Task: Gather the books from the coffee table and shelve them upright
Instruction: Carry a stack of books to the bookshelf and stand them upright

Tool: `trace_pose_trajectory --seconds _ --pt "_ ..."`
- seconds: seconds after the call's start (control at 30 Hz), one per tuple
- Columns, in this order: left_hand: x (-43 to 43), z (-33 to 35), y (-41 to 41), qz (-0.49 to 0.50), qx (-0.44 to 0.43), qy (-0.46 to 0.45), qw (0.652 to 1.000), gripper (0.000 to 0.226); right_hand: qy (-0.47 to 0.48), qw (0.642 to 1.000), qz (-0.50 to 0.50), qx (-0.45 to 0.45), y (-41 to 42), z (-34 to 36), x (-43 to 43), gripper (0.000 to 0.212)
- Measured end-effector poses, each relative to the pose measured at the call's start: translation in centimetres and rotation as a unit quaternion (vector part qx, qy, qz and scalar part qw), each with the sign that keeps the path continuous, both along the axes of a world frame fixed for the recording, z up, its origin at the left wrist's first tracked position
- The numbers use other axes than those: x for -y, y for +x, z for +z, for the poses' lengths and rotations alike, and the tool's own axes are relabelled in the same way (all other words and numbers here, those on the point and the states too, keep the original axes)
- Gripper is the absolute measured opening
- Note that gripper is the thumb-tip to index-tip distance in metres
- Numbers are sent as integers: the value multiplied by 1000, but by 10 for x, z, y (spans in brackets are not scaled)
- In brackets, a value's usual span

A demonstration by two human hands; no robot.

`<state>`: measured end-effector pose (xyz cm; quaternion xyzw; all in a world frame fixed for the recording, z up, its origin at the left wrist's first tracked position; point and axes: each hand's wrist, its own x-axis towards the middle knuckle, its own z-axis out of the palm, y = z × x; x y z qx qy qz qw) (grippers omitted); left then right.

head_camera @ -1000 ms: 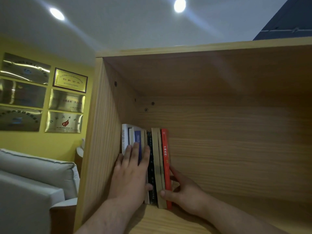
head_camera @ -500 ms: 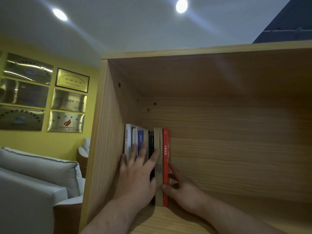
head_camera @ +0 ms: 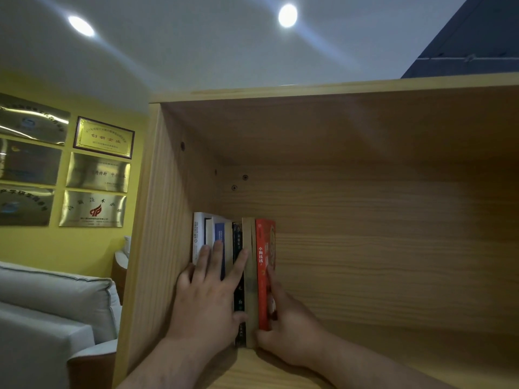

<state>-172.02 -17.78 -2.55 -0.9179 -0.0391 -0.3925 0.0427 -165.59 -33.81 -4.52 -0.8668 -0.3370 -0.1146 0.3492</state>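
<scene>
Several books stand upright in the left corner of a wooden shelf compartment [head_camera: 365, 276]: a white one [head_camera: 198, 231], a blue one [head_camera: 219, 234], a black one [head_camera: 238, 299], a tan one [head_camera: 249, 276] and a red one [head_camera: 264, 265] at the right end. My left hand [head_camera: 209, 301] lies flat with spread straight fingers against the spines of the left books. My right hand [head_camera: 289, 329] presses against the red book's cover from the right, its fingers along the cover and its thumb at the lower spine.
The shelf's left side wall [head_camera: 157, 248] stands beside the books; the compartment stretches bare to the right. A grey sofa [head_camera: 56, 304] sits at the lower left, below gold plaques [head_camera: 95, 172] on a yellow wall.
The row has been squeezed tighter and pushed back; the tan and red books now stand straight. My left hand's fingers spread further right, and my right hand slid up along the red cover.
</scene>
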Motion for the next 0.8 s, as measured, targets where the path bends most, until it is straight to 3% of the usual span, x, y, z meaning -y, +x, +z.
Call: trace_pose_trajectory --seconds 0.13,0.4,0.57,0.8 --pt "-4 -4 4 -5 -14 -3 1000 111 6 999 16 -37 5 2 7 120" --pt "-2 -3 -13 -54 -50 -42 996 100 -96 994 -20 -40 -26 18 14 117" --pt "8 -12 -41 -111 -118 -125 979 81 -147 987 -48 -34 -59 28 42 76" --pt "9 -27 -51 -89 -168 -151 970 65 -263 964 -49 11 -63 12 59 55"
